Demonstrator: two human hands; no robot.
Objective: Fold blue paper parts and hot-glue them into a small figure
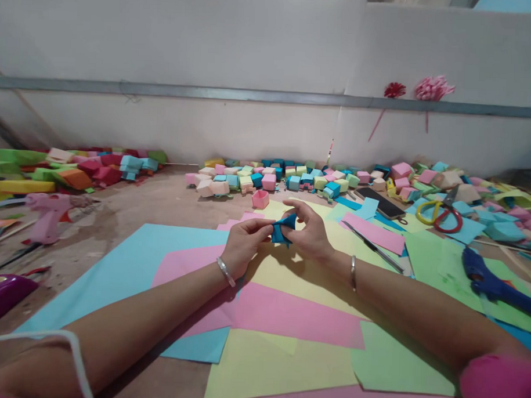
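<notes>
Left hand (243, 240): pinching blue paper (279, 232) by its left edge. Pink box (260, 203): just beyond, open-topped, inner walls showing. Paper: between hands, above yellow sheet (298, 272), sharp corner up-right, long axis unclear. Right hand (313, 232): pinching its right side.

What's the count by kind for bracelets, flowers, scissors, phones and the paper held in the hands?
Bracelets: 2
Flowers: 2
Scissors: 1
Phone: 1
Folded blue paper between left hand and right hand: 1
Total: 7
</notes>
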